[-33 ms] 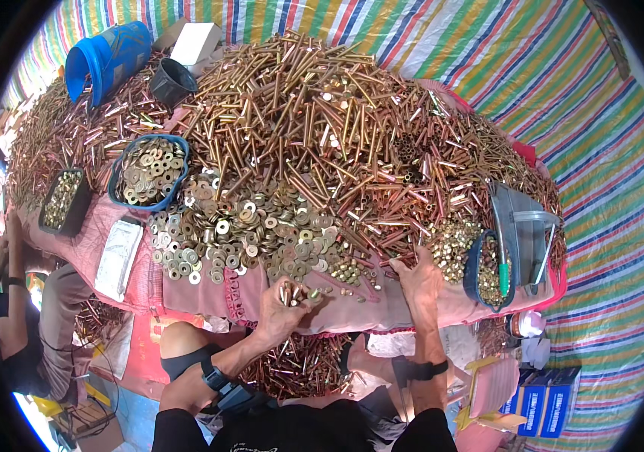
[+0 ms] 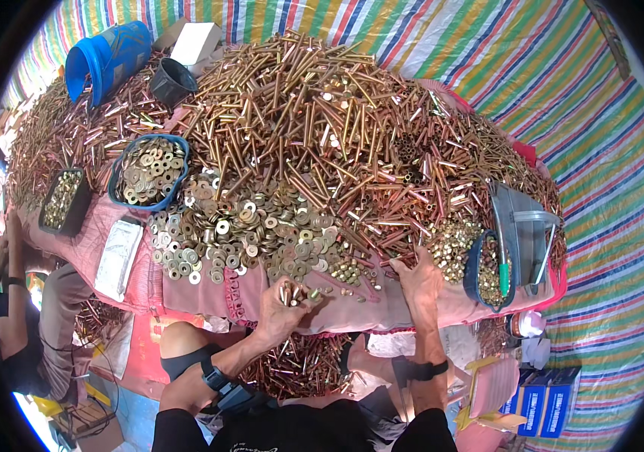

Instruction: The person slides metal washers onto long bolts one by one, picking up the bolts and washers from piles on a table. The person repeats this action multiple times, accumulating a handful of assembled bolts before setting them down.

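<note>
My left hand (image 2: 283, 309) is closed around a small bunch of anchor bolts (image 2: 289, 294) with bright ends, at the near edge of the cloth-covered work surface (image 2: 250, 290). A greenish nut (image 2: 314, 294) shows by its fingertips. My right hand (image 2: 420, 285) reaches to the near edge of a big heap of copper-coloured anchor bolts (image 2: 375, 151). Its thumb and forefinger are apart, with no held thing visible; the other fingers are partly hidden. Between the hands lies a small group of brass-coloured nuts (image 2: 347, 272). Loose washers (image 2: 247, 230) spread beyond my left hand.
A blue basin of washers (image 2: 113, 181) and a dark tray of nuts (image 2: 76, 215) stand left. At right are a blue tub of nuts (image 2: 473, 290) and a grey scoop (image 2: 514, 226). A blue bucket (image 2: 122, 56) lies far left. Another person's arm (image 2: 15, 279) shows at left.
</note>
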`<state>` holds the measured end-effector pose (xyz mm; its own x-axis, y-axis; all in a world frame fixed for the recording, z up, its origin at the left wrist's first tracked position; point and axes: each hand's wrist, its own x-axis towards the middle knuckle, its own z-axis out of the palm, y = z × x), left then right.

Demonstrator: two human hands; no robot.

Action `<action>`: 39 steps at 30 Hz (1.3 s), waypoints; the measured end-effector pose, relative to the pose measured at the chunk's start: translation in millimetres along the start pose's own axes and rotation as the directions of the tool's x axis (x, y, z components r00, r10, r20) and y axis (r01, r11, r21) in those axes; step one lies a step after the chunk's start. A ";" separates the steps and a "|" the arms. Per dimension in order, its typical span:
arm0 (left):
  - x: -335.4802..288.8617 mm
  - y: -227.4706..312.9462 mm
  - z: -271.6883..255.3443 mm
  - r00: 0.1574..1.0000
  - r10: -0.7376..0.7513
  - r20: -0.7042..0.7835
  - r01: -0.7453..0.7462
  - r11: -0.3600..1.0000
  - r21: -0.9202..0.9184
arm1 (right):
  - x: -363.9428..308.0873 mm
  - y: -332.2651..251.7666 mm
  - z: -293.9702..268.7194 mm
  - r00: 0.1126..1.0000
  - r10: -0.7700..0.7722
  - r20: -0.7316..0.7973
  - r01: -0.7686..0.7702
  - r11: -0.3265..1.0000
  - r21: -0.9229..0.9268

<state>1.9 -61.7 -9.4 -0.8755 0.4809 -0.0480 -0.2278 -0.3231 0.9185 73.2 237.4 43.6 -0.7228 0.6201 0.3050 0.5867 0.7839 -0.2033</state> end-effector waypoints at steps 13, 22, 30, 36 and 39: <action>-0.7 -1.2 0.1 1.000 -0.013 -0.024 0.014 0.999 0.037 | -0.8 8.5 -1.3 0.996 -0.023 0.086 0.024 1.000 -0.004; -0.6 1.4 -0.7 1.000 -0.025 -0.019 0.026 0.995 0.100 | 0.8 9.9 -6.8 0.996 -0.076 0.036 0.077 0.997 -0.019; -2.0 5.1 0.3 1.000 -0.005 0.004 0.005 0.999 0.037 | -1.0 9.8 -26.6 0.991 -0.130 0.015 0.129 0.989 0.070; -2.1 1.6 -1.4 0.999 -0.014 0.029 0.015 0.998 -0.053 | -0.1 8.3 -46.5 0.987 -0.107 0.117 0.072 0.962 0.265; -1.9 2.2 -1.3 1.000 -0.003 0.029 0.004 1.000 -0.025 | 0.8 6.0 -43.0 0.972 -0.032 0.231 -0.083 0.879 0.469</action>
<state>2.5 -64.4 -7.7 -0.8621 0.5052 -0.0392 -0.2416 -0.3418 0.9082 91.8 241.3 82.6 -0.8059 0.5855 0.0880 0.4044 0.6529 -0.6405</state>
